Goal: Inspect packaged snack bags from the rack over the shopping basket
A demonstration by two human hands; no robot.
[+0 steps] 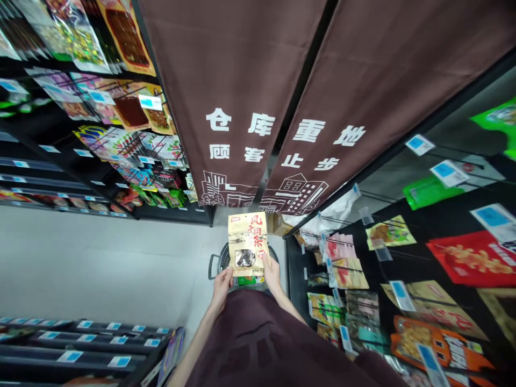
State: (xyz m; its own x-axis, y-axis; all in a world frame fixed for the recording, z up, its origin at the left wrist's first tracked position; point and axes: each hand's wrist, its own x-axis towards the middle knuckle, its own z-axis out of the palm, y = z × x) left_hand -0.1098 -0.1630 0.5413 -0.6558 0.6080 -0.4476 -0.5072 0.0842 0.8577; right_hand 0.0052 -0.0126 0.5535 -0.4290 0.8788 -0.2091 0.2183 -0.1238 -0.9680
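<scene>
Both hands hold up a tan snack pouch (247, 236) with red Chinese lettering and a small clear window showing dark contents. My left hand (222, 286) pinches its lower left corner. My right hand (271, 273) grips its lower right edge, thumb on the front. Below the pouch, a round dark basket (223, 258) with a side handle stands on the floor, partly hidden by the pouch and my hands. Something green and colourful shows inside it.
A brown curtain (242, 64) with white lettering hangs ahead. Hooks with snack bags (346, 269) line the rack close on my right. A packed shelf (133, 107) stands at left, a low shelf (80, 344) at lower left. Grey floor (121, 258) lies between.
</scene>
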